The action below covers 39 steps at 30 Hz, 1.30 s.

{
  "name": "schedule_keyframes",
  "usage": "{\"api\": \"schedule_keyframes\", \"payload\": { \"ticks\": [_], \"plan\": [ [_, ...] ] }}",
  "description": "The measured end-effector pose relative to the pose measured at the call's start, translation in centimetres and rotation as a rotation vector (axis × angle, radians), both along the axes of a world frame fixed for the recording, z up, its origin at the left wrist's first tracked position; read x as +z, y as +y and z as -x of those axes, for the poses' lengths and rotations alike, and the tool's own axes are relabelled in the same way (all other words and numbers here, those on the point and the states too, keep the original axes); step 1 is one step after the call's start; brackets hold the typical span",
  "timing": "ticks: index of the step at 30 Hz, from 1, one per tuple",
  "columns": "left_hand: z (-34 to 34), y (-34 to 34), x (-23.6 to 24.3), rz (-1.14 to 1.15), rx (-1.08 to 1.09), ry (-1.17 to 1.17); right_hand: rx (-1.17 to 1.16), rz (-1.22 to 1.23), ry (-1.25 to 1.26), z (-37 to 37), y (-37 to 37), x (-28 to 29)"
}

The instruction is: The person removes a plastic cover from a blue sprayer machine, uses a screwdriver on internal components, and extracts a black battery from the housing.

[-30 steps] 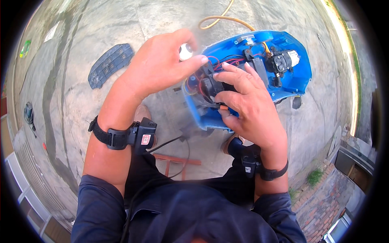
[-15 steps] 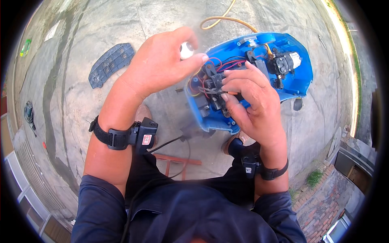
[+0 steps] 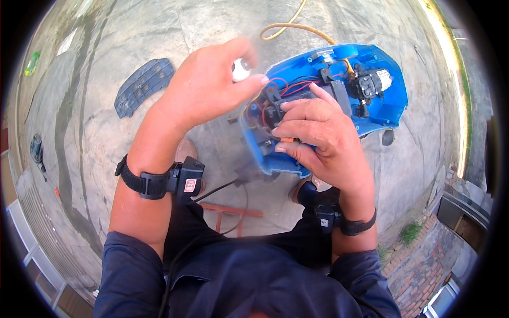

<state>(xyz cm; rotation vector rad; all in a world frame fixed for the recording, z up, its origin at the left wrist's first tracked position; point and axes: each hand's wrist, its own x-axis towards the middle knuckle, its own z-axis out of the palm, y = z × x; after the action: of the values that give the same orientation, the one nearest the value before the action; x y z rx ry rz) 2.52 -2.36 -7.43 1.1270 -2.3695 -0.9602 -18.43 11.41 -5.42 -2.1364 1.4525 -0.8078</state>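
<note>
A blue plastic housing (image 3: 396, 98) lies on its back in front of me, its inside facing up. In it are a small black pump (image 3: 371, 84) and a dark block with red and black wires (image 3: 299, 85). Over the housing's left end, my right hand (image 3: 331, 130) pinches a small orange piece (image 3: 287, 140) between thumb and fingers; its kind is unclear. My left hand (image 3: 199, 79) is curled around a white round object (image 3: 240, 70) beside the housing's upper left edge. Only one end of that object shows. A hazy blur covers the left index finger and the housing's left rim.
A dark ribbed panel (image 3: 143, 87) lies on the concrete to the left. A yellow hose (image 3: 286, 25) runs from the housing's far side. Farther left lies a dark green tool (image 3: 37, 151). Below me is a red metal frame (image 3: 233, 210), with a black cable (image 3: 217, 189) near it.
My right hand has shifted slightly left and down with the orange piece. The left hand has barely moved and keeps hold of the white object, which now shows a dark spot.
</note>
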Motion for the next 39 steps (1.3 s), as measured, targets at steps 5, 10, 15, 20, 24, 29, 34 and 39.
{"api": "schedule_keyframes", "payload": {
  "ticks": [5, 10, 15, 20, 24, 29, 34, 39],
  "plan": [
    [0.0, -0.1, 0.1, -0.014, 0.006, 0.017, 0.065, -0.127, 0.010, 0.8, 0.5, 0.7],
    [0.0, -0.1, 0.1, -0.031, 0.016, 0.009, 0.126, -0.207, -0.047, 1.4, 0.6, 1.3],
    [-0.1, -0.2, 0.2, -0.046, 0.033, 0.009, -0.017, -0.165, -0.021, 3.3, 1.0, 1.9],
    [-0.3, -0.1, 0.4, -0.031, 0.026, -0.014, -0.261, -0.089, 0.077, 5.7, 1.3, 1.9],
    [-0.1, -0.1, 0.2, -0.028, 0.011, -0.003, -0.597, -0.002, 0.139, 5.6, 1.4, 0.9],
    [0.1, 0.0, 0.4, -0.048, 0.013, -0.028, -0.590, 0.052, 0.352, 6.0, 1.4, 0.0],
    [0.0, 0.0, 0.4, -0.088, 0.031, -0.044, -0.525, 0.078, 0.376, 7.1, 1.5, 0.0],
    [-0.2, -0.1, 0.3, -0.065, 0.011, 0.011, -0.601, 0.122, 0.351, 8.1, 2.0, 0.2]
  ]
}}
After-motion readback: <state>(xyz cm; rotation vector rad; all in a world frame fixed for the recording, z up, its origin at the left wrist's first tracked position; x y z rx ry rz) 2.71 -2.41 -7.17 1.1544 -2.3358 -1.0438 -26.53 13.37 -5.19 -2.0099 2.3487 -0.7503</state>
